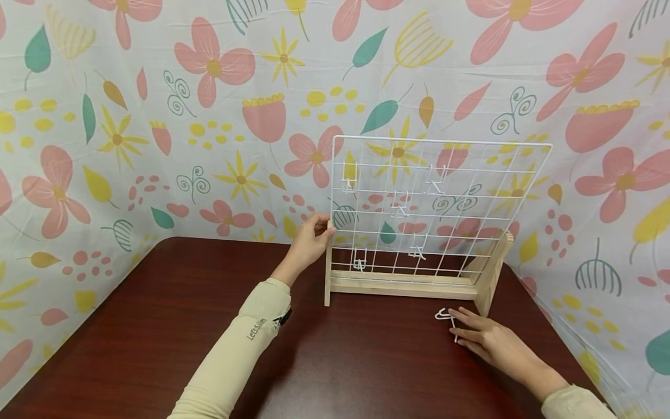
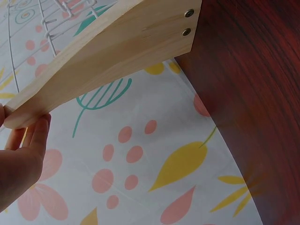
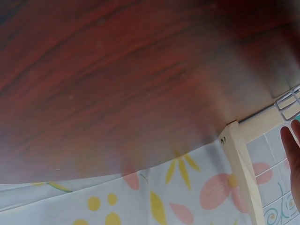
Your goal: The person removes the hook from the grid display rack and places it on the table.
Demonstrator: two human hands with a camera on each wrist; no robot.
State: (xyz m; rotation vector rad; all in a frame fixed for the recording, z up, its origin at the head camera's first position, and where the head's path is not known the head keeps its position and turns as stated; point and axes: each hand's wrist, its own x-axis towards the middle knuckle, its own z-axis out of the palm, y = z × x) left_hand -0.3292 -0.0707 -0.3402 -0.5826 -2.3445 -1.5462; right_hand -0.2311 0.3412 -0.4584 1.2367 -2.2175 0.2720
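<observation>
A white wire grid panel (image 1: 450, 218) stands upright in a light wooden stand (image 1: 403, 285) on the table. My left hand (image 1: 310, 241) grips the top of the stand's left side board (image 2: 112, 56), thumb on one side and fingers on the other. Near the stand's right foot, my right hand (image 1: 489, 337) pinches a white wire hook (image 1: 444, 315) low over the table. In the right wrist view the hook (image 3: 287, 105) shows just beyond the fingertips (image 3: 286, 133); most of that hand is out of frame. Several similar hooks, one a white hook (image 1: 359, 262) at lower left, hang on the grid.
The dark red-brown table (image 1: 209, 326) has a rounded back left corner. A flower-printed cloth (image 1: 209, 145) hangs behind and along both sides of it. Two screws (image 2: 187, 22) show in the left side board.
</observation>
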